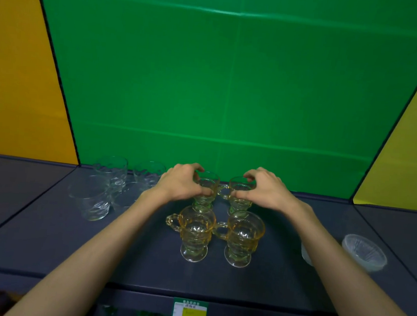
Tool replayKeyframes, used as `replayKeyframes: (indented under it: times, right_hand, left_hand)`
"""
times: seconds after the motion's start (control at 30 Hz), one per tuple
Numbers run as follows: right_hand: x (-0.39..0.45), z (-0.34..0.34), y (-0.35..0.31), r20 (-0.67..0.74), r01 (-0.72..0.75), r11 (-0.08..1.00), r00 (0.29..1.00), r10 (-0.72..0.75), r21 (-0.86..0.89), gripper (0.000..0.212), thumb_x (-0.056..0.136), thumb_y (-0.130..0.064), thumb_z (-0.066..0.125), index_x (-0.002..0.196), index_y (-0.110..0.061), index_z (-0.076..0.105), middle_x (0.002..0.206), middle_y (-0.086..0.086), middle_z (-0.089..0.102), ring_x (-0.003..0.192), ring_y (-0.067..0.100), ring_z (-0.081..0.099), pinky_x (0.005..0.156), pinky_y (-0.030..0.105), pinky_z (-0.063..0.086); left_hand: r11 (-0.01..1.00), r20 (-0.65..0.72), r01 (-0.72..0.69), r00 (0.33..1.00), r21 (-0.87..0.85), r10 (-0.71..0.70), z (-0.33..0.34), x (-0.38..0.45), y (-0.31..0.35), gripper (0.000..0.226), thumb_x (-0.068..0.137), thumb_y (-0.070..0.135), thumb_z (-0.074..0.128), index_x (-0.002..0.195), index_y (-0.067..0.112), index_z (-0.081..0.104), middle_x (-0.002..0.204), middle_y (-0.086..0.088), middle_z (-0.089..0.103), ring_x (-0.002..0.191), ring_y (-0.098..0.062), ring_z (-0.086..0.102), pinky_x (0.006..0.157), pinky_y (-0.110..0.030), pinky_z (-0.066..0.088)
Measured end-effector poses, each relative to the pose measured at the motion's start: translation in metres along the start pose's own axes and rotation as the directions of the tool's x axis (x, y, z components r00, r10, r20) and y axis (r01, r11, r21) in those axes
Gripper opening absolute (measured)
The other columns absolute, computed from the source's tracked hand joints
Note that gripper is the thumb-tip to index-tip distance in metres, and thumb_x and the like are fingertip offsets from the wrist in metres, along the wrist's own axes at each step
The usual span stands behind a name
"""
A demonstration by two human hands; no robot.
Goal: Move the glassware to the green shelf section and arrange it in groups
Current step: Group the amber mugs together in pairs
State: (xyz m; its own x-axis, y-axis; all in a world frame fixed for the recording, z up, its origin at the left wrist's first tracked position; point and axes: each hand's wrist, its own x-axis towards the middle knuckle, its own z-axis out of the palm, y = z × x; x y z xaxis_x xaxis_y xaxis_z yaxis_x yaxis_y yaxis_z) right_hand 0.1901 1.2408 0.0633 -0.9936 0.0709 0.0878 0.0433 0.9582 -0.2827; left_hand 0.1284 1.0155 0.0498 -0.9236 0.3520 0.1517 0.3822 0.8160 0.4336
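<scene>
We see a green back panel (234, 84) filling most of the upper frame, with an orange-yellow panel (16, 65) at the left edge and a yellow panel (415, 140) at the right. Below them a dark grey shelf (142, 265) spans the lower half of the frame, and the glassware stands on the part in front of the green panel.

Our two bare forearms reach up from the bottom corners toward the centre. Our left hand (181, 183) wraps around the bowl of the rear left amber mug (205, 195), fingers over the far side of its rim and thumb on the near side. Our right hand (262, 189) closes the same way on the rear right amber mug (239, 199). Each hand's grip is narrow and holding its mug. Both mugs stand upright just beside each other, and we cannot tell whether their feet touch the shelf.

Just in front of them, at frame centre, stand the front left amber mug (196, 232) and the front right amber mug (242, 237), upright on their feet, handles to the left, so the four form a square.

At centre left a group of clear tumblers (109, 187) stands close together; how many there are is hard to tell, as they overlap. At the right a clear ribbed glass bowl (364, 252) sits alone, with a small frosted object (306, 254) beside it, partly hidden by our right forearm.

At the bottom centre a green and yellow shelf label (189, 311) is fixed to the shelf's front edge.
</scene>
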Motion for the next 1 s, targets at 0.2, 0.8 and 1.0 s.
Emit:
replayKeyframes:
  times: [0.2, 0.8, 1.0]
  right_hand:
    - [-0.012, -0.003, -0.004, 0.035, 0.038, 0.998, 0.999, -0.037, -0.044, 0.086, 0.076, -0.067, 0.069, 0.143, -0.018, 0.049, 0.145, 0.004, 0.049, 0.132, 0.024, 0.048, 0.109, 0.041, 0.041]
    - [-0.028, -0.009, -0.006, 0.026, 0.039, 0.997, 0.999, -0.037, -0.061, 0.090, 0.071, -0.076, 0.067, 0.136, -0.015, 0.058, 0.136, 0.005, 0.060, 0.123, 0.025, 0.056, 0.102, 0.040, 0.047]
    - [-0.031, -0.011, -0.008, 0.031, 0.048, 0.997, 0.998, -0.046, -0.057, 0.089, 0.072, -0.074, 0.068, 0.137, -0.014, 0.057, 0.134, 0.004, 0.061, 0.121, 0.024, 0.057, 0.100, 0.037, 0.047]
  left_hand:
    - [1.000, 0.015, -0.014, 1.000, -0.026, 0.015, -0.005, -0.011, -0.007, 0.082, 0.068, 0.068, 0.081, 0.138, 0.029, 0.060, 0.114, 0.008, 0.071, 0.112, -0.019, 0.064, 0.099, -0.036, 0.051]
    - [0.995, 0.087, -0.040, 0.995, -0.095, 0.048, -0.013, -0.028, -0.001, 0.077, 0.070, 0.061, 0.084, 0.136, 0.027, 0.063, 0.108, 0.010, 0.070, 0.106, -0.013, 0.064, 0.098, -0.031, 0.051]
    - [0.996, 0.101, -0.025, 0.994, -0.089, 0.034, -0.016, -0.031, 0.002, 0.077, 0.072, 0.059, 0.084, 0.137, 0.024, 0.062, 0.112, 0.009, 0.070, 0.107, -0.014, 0.065, 0.099, -0.031, 0.051]
